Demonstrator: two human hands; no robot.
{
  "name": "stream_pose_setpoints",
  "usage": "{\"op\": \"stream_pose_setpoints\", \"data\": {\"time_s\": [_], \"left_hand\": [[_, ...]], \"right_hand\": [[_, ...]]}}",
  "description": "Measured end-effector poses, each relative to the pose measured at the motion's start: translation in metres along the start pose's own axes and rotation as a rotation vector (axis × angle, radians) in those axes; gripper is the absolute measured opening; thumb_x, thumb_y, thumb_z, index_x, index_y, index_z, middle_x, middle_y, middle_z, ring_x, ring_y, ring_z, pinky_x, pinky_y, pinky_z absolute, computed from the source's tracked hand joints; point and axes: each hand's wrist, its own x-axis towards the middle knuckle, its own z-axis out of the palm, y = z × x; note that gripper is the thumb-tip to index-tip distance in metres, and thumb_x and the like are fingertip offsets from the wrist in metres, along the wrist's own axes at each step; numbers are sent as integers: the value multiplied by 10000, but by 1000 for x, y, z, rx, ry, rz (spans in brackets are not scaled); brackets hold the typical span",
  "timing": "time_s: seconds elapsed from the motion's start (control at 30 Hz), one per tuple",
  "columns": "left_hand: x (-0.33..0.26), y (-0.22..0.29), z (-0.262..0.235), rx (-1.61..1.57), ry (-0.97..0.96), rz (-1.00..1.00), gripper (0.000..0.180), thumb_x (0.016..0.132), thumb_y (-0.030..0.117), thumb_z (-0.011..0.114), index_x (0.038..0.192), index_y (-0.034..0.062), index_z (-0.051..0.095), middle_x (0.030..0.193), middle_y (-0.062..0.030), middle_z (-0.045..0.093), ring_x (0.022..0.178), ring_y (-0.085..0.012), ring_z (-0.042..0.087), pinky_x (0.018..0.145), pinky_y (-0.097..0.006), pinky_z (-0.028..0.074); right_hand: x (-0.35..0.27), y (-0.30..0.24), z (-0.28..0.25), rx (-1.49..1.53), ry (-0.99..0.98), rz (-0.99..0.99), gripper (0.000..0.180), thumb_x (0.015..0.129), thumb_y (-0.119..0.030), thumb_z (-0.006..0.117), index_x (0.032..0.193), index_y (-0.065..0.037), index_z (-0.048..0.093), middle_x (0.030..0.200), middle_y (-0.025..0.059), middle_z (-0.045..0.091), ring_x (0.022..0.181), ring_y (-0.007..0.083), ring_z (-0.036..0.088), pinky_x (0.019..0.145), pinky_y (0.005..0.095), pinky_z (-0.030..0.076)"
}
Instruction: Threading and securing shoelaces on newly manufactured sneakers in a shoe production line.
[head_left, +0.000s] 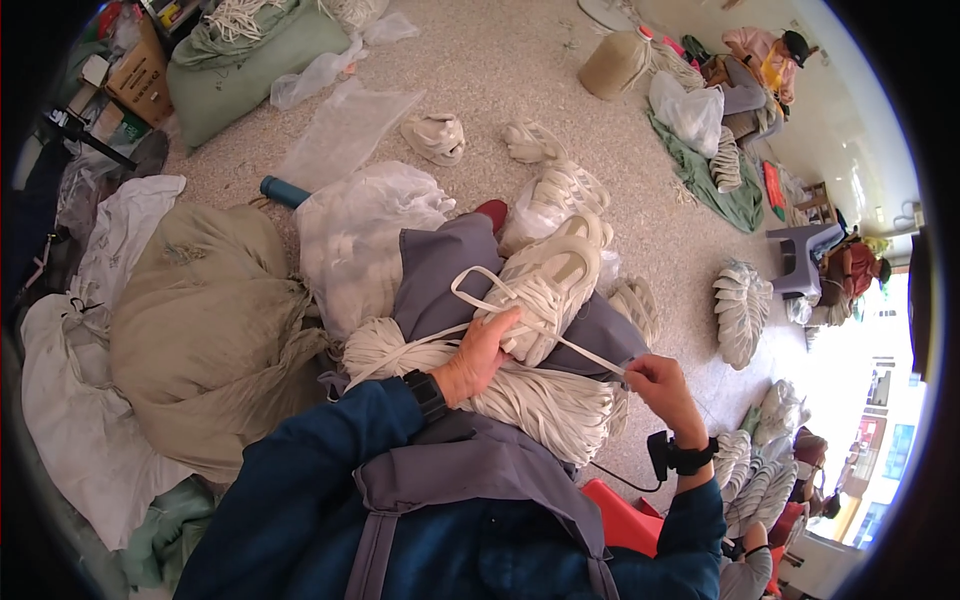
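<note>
Speckled floor (pixel 480 90), far | Shoe (pixel 572 268): over apron (pixel 435 270), centre | Left hand (pixel 478 358): holding shoe's near end | Right hand (pixel 664 394): narrow, pinching lace (pixel 590 357), right of shoe | Advisable: steady shoe, draw lace evenly, prevent twisting

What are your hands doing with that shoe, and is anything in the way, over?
Left hand holding beige shoe. Right hand pinching the lace, stretched straight. Lace bundle close by in lap, not visibly blocking.
</note>
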Motion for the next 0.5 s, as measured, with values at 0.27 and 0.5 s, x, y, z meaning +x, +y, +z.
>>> {"op": "stream_pose_setpoints", "data": {"time_s": [0.27,0.5], "left_hand": [[-9,10,14,25,-58,18,455,1007,274,624,1409,79,538,1319,-56,638,1211,-197,611,1017,-408,495],[-6,7,1,-45,-249,-11,484,1026,339,586,1431,82,523,1366,-46,626,1252,-200,589,1093,-398,435]], "right_hand": [[25,-74,13,-39,-301,-263,119,968,-130,641,959,-22,691,729,-19,632,608,75,578,556,247,454],[72,-147,41,512,-137,-223,114,1012,-151,624,994,-50,672,713,-46,580,582,7,479,497,185,357]]}}
